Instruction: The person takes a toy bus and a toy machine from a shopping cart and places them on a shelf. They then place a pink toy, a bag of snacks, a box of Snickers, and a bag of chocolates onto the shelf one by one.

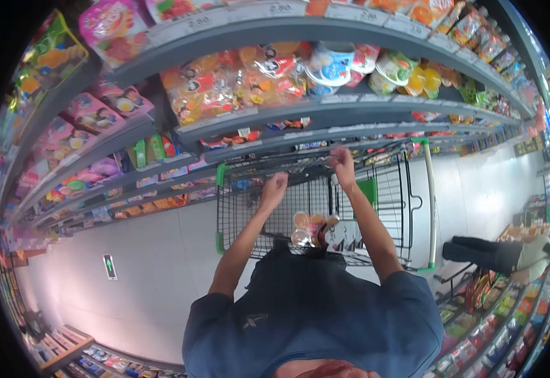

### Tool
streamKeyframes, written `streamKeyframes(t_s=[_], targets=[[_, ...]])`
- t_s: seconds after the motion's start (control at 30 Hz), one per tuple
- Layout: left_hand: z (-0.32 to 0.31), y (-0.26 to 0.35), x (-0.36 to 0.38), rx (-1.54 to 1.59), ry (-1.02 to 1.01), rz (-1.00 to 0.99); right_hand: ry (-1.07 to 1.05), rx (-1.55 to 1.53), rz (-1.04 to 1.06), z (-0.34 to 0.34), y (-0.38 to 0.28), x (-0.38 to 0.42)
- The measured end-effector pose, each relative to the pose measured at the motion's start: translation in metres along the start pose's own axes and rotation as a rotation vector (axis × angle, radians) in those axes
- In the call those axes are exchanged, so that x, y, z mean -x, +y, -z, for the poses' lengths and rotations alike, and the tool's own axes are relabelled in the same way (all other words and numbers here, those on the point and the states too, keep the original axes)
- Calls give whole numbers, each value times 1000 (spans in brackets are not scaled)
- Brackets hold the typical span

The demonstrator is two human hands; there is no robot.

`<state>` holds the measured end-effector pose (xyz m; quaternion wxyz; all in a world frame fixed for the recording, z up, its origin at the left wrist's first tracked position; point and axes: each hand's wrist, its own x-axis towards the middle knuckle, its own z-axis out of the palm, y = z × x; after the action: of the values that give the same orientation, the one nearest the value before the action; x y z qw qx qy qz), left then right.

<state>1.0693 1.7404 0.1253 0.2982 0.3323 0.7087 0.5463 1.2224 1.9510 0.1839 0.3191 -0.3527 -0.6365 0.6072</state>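
Observation:
Both my hands are held out over a wire shopping cart (268,220) with green corner caps. My left hand (276,187) is loosely curled above the cart's basket, with nothing visible in it. Farther forward, near the cart's far rim, my right hand (341,162) is raised, and its fingers are smeared by motion. Inside the cart, close to my body, lies a clear pack of round orange cups (301,229). Beside it are white packages (341,236) with dark print, partly covered by a dark strap-like piece.
Ahead runs a long snack shelf (224,135) with bagged sweets (202,91) and jelly cups (330,63). To the right, a person (508,255) bends by another shelf of packages (476,334). A green arrow sign (110,267) marks the floor at left.

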Motion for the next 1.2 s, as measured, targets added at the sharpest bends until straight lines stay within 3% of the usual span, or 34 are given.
streamKeyframes(t_s=[0.03,0.1,0.2,0.23,0.27,0.3,0.33,0.37,0.43,0.5,0.63,0.73,0.77,1.2], targets=[[-5,-15,27,-13,-71,65,-38,-85,-42,16,24,25],[-12,-58,91,-1,-153,91,-71,179,-132,45,41,92],[-8,-88,181,-312,-205,206,-79,443,-141,101,101,192],[-7,-83,197,-316,-220,208,-84,642,-167,113,101,223],[-4,-72,210,-536,-234,201,-109,724,-250,120,86,250],[-5,-65,216,-755,-246,187,-117,887,-206,125,81,271],[-11,-60,219,-638,-96,118,-161,993,-264,131,79,284],[-17,-55,220,-631,-107,122,-211,1101,-322,137,77,298],[-25,-50,215,-808,-63,206,-131,1047,-271,135,72,299],[-25,-47,216,-783,-6,141,-208,1149,-412,134,77,291],[-25,-46,220,-765,-14,112,-330,1170,-502,138,83,289],[-28,-48,223,-850,-22,196,-371,1196,-512,142,85,295],[-29,-47,220,-857,-19,177,-342,1202,-429,142,86,298],[-39,-55,242,-959,71,202,-339,1073,-382,165,70,319]])
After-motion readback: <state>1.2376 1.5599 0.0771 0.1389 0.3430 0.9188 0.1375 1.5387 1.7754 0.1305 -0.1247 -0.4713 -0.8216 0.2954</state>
